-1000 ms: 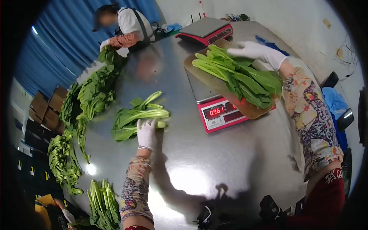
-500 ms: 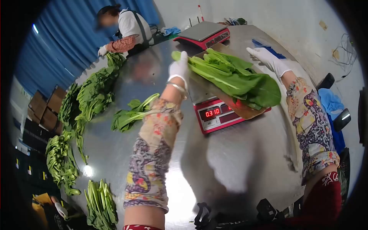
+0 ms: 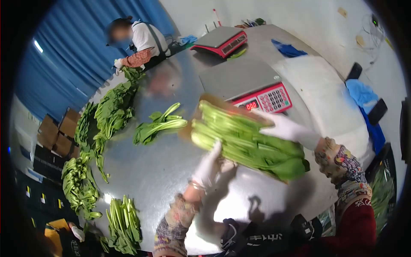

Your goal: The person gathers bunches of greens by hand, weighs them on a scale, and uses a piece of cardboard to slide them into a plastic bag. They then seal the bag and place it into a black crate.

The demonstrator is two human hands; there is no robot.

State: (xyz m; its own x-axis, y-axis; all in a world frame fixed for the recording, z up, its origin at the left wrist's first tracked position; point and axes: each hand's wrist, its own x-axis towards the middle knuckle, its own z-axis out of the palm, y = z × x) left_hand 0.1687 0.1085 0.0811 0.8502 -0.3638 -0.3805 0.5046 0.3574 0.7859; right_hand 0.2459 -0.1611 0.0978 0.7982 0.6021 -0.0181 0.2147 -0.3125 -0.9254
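Observation:
A bunch of leafy greens (image 3: 244, 139) with pale green stalks hangs tilted in front of me, lying on a brown sheet (image 3: 209, 101) that shows past its edges. My left hand (image 3: 209, 167), white-gloved, grips the near edge from below, thumb over the stalks. On the far side, my right hand (image 3: 284, 128) in a matching glove closes over the bunch; some of its fingers are blurred. Just beyond is a red scale (image 3: 239, 81) with a grey pan and a red display that appears to read zeros. Loose greens (image 3: 158, 124) rest left of the bunch.
Heaps of greens (image 3: 113, 107) line the left of the metal table (image 3: 141, 175), with a bundle (image 3: 123, 225) at the near edge. A second scale (image 3: 218, 40) and a blue cloth (image 3: 287, 49) lie at the back. A person (image 3: 147, 40) handles greens at the far left.
The greens and brown sheet have come off the scale toward me. My right hand, earlier open and apart, now holds them too. The display went from 0.310 to zeros.

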